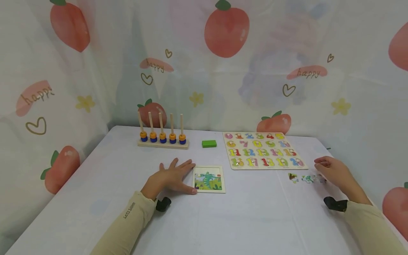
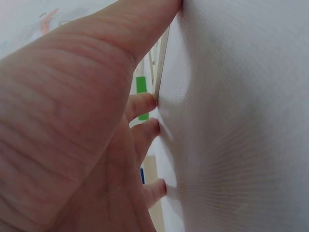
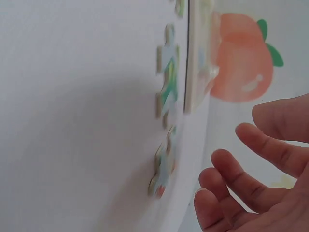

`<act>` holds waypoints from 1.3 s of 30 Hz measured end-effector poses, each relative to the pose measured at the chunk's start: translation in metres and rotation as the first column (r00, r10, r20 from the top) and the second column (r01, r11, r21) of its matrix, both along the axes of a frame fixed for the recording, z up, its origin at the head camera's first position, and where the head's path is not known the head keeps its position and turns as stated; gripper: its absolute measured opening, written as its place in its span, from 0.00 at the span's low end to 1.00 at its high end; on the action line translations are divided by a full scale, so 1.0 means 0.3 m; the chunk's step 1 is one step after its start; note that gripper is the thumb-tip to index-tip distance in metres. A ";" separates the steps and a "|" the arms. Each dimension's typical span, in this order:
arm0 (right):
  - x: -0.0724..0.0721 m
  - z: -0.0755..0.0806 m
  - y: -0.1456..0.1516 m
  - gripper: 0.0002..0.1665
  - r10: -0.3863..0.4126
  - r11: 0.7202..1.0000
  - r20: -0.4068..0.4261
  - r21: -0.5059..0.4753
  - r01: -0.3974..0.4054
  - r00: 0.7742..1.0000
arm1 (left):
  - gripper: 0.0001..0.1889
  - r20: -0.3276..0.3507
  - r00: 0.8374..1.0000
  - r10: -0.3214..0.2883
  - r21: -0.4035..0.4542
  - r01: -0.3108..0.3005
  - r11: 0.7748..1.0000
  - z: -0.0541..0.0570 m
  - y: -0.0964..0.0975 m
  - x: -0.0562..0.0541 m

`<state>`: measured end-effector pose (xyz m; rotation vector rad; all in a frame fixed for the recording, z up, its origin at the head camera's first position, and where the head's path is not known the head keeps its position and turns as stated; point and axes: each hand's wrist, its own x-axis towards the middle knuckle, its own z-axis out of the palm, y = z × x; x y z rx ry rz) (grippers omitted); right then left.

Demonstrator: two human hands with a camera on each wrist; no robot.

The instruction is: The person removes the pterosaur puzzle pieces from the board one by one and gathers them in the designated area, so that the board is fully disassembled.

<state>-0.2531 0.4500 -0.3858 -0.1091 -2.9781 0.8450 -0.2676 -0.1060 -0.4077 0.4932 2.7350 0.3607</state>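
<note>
Up close, we see the left hand (image 1: pixel 170 178) splayed wide, thumb and index finger touching the left side of the picture puzzle (image 1: pixel 222 180); the right hand (image 1: pixel 338 174), loosely curled and empty, hovers beside three loose pieces (image 1: pixel 307 179). Beyond, we spot the number board (image 1: pixel 271 168), green block (image 1: pixel 209 143) and beaded rack (image 1: pixel 159 145).

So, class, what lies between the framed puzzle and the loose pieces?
The head view shows only bare white tabletop between the framed puzzle and the loose pieces; the number board lies farther back.
</note>
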 end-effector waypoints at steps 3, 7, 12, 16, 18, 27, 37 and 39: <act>-0.004 0.011 -0.042 0.31 -0.011 0.999 0.009 -0.045 0.011 1.000 | 0.58 0.002 1.000 -0.004 0.000 0.004 1.000 0.004 0.000 0.001; -0.011 0.028 -0.101 0.35 0.002 0.993 0.030 -0.120 0.001 1.000 | 0.58 0.002 1.000 -0.007 -0.003 0.007 1.000 0.012 0.000 0.004; -0.016 0.067 -0.176 0.37 0.070 0.986 0.002 -0.151 -0.069 0.998 | 0.57 -0.001 1.000 -0.011 -0.003 0.011 1.000 0.016 0.000 0.006; -0.020 0.097 -0.242 0.38 0.104 0.978 -0.029 -0.179 -0.107 0.994 | 0.57 -0.003 1.000 -0.014 0.000 0.014 1.000 0.014 0.002 0.005; -0.018 0.111 -0.273 0.37 0.124 0.973 -0.043 -0.189 -0.130 0.991 | 0.57 -0.003 1.000 -0.015 0.002 0.015 1.000 0.014 0.003 0.004; -0.013 0.157 -0.397 0.32 0.237 0.942 -0.101 -0.220 -0.254 0.966 | 0.57 -0.005 1.000 -0.016 0.003 0.016 1.000 0.013 0.003 0.001; -0.029 0.172 -0.561 0.30 0.324 0.906 -0.128 -0.242 -0.346 0.937 | 0.57 0.000 1.000 -0.008 0.001 0.008 1.000 0.009 -0.004 0.002; -0.032 0.170 -0.593 0.28 0.347 0.894 -0.137 -0.251 -0.371 0.928 | 0.57 0.001 1.000 -0.009 0.003 0.009 1.000 0.008 -0.004 0.002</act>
